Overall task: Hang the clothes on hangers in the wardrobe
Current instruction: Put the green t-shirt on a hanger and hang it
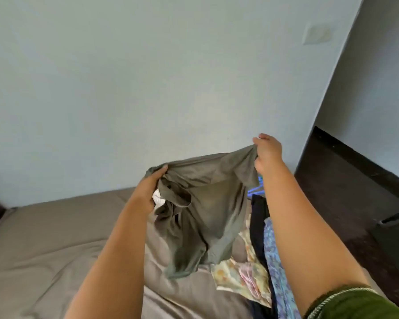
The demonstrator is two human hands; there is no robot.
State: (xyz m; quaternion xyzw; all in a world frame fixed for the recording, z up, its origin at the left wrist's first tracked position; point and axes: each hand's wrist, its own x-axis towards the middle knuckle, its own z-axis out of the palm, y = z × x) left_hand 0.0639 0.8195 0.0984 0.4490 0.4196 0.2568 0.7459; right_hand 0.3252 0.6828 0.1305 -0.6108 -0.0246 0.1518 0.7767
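An olive-green shirt (203,203) hangs in the air above the bed, stretched between both hands. My left hand (148,187) grips its left edge near the collar, where a white label shows. My right hand (267,150) pinches the shirt's upper right corner, held higher and further forward. Below and to the right lies a pile of other clothes (258,261): a pale floral piece, a dark garment and a blue patterned one. A blue hanger (257,188) peeks out behind my right forearm, mostly hidden. No wardrobe is in view.
A bed with a taupe cover (44,245) fills the lower left. A pale blue wall (148,77) rises behind it. Dark wooden floor (346,185) lies to the right, with a dark object (396,229) at the right edge.
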